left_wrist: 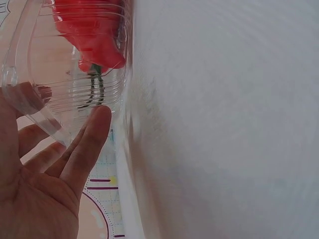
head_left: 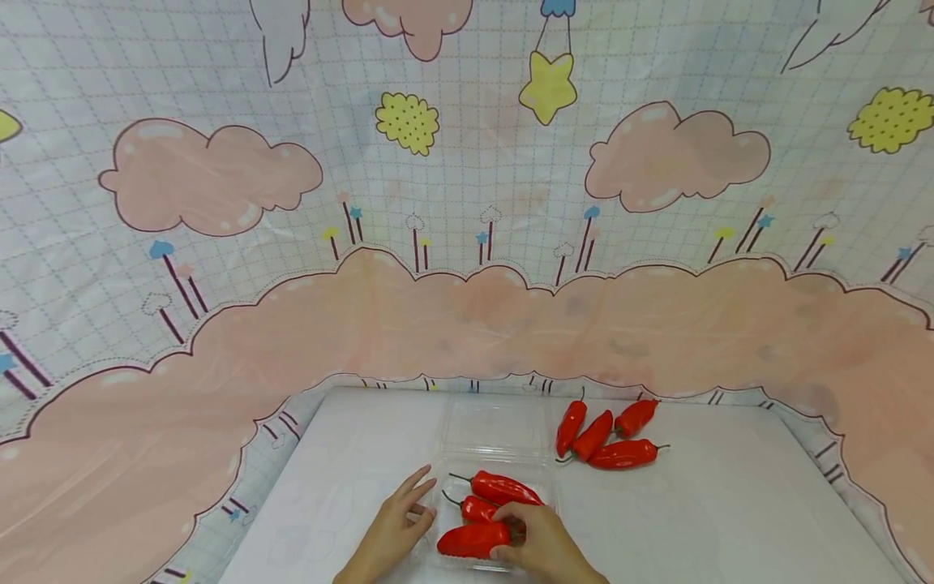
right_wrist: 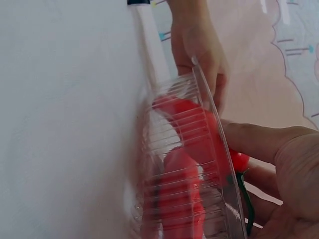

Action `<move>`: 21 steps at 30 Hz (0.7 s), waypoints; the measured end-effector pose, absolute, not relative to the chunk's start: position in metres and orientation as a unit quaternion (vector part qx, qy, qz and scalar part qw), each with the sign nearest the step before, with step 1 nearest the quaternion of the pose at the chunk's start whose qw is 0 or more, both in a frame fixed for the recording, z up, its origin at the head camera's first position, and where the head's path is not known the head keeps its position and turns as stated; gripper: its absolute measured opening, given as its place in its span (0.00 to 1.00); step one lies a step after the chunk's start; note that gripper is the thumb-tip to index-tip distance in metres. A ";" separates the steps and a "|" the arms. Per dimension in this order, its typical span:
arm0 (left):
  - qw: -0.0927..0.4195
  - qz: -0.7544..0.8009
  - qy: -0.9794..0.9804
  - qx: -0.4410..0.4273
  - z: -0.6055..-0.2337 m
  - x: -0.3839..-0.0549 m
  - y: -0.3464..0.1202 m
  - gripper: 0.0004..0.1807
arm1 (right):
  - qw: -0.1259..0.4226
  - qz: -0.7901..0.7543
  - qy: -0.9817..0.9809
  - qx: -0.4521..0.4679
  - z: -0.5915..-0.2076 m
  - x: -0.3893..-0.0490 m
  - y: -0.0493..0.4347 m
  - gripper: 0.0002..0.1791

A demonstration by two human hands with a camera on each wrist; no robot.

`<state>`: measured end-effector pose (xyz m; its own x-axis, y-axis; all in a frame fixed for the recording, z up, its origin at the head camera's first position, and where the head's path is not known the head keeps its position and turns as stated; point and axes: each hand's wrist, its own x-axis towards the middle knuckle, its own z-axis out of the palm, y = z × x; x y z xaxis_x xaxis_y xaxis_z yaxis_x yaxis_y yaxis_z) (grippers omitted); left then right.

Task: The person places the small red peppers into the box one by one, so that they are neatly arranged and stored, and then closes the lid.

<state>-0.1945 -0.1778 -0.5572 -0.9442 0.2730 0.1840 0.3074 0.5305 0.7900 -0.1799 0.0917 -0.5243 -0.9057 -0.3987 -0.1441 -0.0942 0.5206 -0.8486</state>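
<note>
A clear plastic clamshell box lies unfolded on the white table, its lid laid back. In it are red chili peppers: one at the back, one in the middle and one in front. My right hand holds the front pepper near its stem end, thumb on the near side. The right wrist view shows this pepper slanting inside the ribbed wall, its green stem by the fingers. At the box's left side is my left hand, fingers extended; in the left wrist view a fingertip meets the wall.
Several more red peppers lie in a loose group at the back right of the table. Behind the table hangs a patterned cloth with clouds and stars, which also drapes down at both sides.
</note>
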 end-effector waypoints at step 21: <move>0.011 -0.460 -0.874 -0.155 -0.555 -0.193 -0.178 0.26 | 0.226 -0.490 0.830 -0.142 -0.525 -0.187 0.096 0.18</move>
<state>-0.1930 -0.1777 -0.5552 -0.9517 0.2610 0.1620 0.2812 0.5283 0.8011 -0.1866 0.0960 -0.5246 -0.8577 -0.4570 -0.2357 -0.0145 0.4797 -0.8773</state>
